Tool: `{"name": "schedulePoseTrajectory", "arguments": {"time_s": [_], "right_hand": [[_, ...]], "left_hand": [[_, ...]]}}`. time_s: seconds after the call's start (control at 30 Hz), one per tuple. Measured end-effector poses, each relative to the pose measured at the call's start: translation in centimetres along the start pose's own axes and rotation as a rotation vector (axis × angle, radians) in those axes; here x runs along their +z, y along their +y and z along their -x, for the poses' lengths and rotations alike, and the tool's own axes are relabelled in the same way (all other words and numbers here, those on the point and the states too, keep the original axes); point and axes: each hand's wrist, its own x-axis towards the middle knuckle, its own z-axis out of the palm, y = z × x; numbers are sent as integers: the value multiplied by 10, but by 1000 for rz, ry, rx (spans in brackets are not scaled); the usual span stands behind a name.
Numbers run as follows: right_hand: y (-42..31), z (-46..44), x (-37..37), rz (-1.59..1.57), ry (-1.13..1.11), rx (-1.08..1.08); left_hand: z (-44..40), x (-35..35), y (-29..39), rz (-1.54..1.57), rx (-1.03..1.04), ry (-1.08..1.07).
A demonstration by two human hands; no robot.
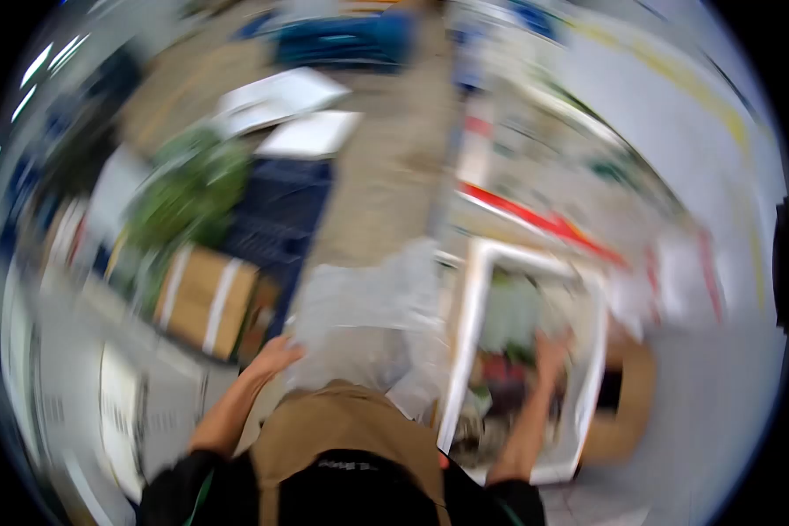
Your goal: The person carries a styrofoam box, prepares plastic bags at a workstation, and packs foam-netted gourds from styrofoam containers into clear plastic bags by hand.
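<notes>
Their R hand (551,352), fingers blurry but a bit spread, is in the long white foam box (466,351) running near to far, w/ a pale green lump (510,311) just left, & their L hand (278,355) is by the clear plastic bag (351,298), can't tell if pinching.

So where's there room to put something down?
The brown floor looks bare between the white panels and the red strip, beyond the plastic bag. The white box is crowded: the right hand is in it, among blurry things.

Bright, motion blur throughout, curved dark edges
</notes>
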Motion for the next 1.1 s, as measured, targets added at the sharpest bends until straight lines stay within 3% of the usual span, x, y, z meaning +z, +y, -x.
{"name": "schedulePoseTrajectory", "arguments": {"time_s": [0.03, 0.07, 0.1, 0.13, 0.2, 0.3, 0.43, 0.57, 0.6, 0.67, 0.73, 0.83, 1.03, 1.1], "right_hand": [[15, -16, -8, 82, -61, 110], [88, -31, 19, 224, 53, 51], [97, -32, 3, 402, 62, -57], [120, -24, -5, 496, 129, -100], [53, -10, -25, 792, 149, 7], [-11, 2, 0, 439, 106, -366], [-118, 30, 44, -22, -234, -787], [-217, 85, 63, -268, -574, -1091], [-236, 101, 66, -303, -652, -1160], [-269, 131, 72, -361, -788, -1289], [-294, 160, 73, -394, -898, -1411], [-326, 200, 71, -419, -1030, -1561], [-358, 262, 65, -419, -1201, -1744], [-364, 271, 65, -416, -1229, -1773]], "left_hand": [[2, 12, -4, 143, -105, -9], [13, 26, -3, 5, 12, 165], [19, 24, 8, -36, 9, -50], [25, 29, 16, -100, -1, -56], [22, 41, -5, 11, 23, 66], [27, 56, -6, 161, -50, 234], [34, 71, 1, 266, -144, 348], [37, 86, -9, 263, -90, 500], [23, 94, -24, 161, -32, 567], [10, 95, -28, 274, -58, 521], [24, 87, -11, 252, -31, 586], [63, 71, 23, 457, -130, 581], [67, 73, -6, 280, 39, 859], [90, 67, 7, 527, 58, 838]]}}
